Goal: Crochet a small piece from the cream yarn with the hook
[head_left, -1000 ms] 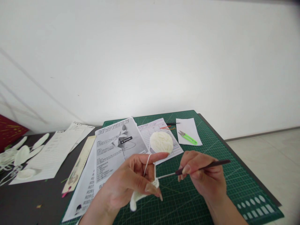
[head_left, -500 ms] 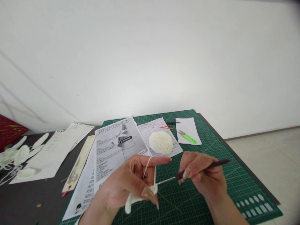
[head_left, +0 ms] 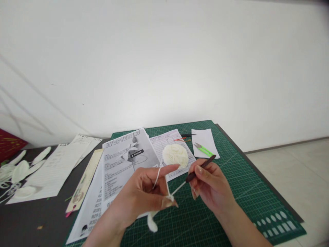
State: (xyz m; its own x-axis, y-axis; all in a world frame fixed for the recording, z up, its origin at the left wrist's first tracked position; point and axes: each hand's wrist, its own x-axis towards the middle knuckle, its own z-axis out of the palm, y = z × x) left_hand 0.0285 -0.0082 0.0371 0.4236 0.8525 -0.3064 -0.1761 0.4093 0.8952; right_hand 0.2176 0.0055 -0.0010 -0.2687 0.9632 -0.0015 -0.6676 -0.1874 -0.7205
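Note:
My left hand [head_left: 151, 193] pinches a small white crochet piece [head_left: 152, 223] between thumb and fingers, and its lower end hangs below the hand. White yarn [head_left: 158, 175] loops over the raised index finger. In my right hand [head_left: 209, 183] is a crochet hook [head_left: 201, 168] with a dark brown handle, its metal shaft slanting down to the left. The hook's tip meets the work at my left fingertips; the stitch there is too small to make out. Behind the hands, the cream yarn ball [head_left: 175, 155] rests on a printed sheet.
Under everything lies a green cutting mat [head_left: 231, 171]. Green thread snips [head_left: 204, 150] sit on white paper [head_left: 203, 134] at the back. Printed pattern sheets [head_left: 115, 171] and a ruler [head_left: 86, 178] are to the left, with white crocheted petals [head_left: 20, 171] farther left.
My right hand has shifted left and slightly up, and the hook handle now tilts more steeply. The crochet piece has turned in my left hand, its end hanging farther right.

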